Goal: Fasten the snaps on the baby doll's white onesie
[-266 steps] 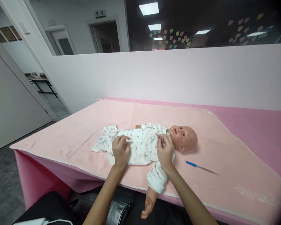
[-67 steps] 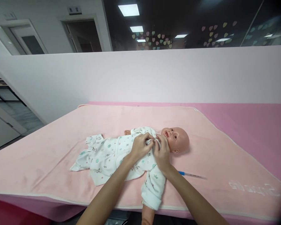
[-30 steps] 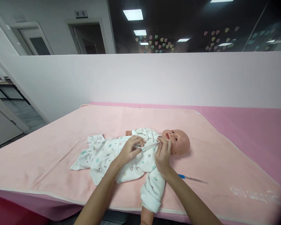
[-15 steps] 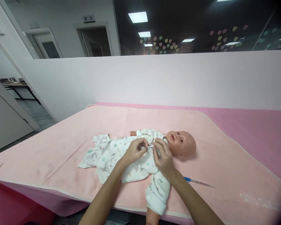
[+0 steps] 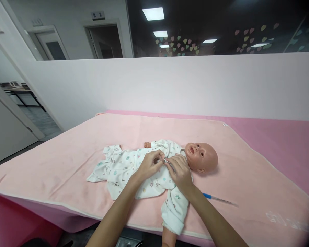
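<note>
A baby doll (image 5: 202, 157) lies on its back with its head to the right, dressed in a white printed outfit (image 5: 126, 164). Over its chest, my left hand (image 5: 151, 164) pinches a thin white tie between thumb and fingertips. My right hand (image 5: 179, 171) meets it from the right, thumb and fingers closed at the other end of the same white tie (image 5: 166, 161). Both hands rest close to the cloth, fingertips almost touching. The exact grip is partly hidden by the fingers. One doll sleeve hangs toward the near edge below my right wrist.
A thin clear stick with a blue end (image 5: 220, 199) lies to the right of my right forearm. Beneath the doll spreads a peach blanket (image 5: 247, 171) over a pink surface (image 5: 280, 144). A white wall (image 5: 170, 85) with a dark window rises behind.
My right hand's fingers have come closer to my left fingertips, and less of the white tie shows between them. The view has shifted slightly.
</note>
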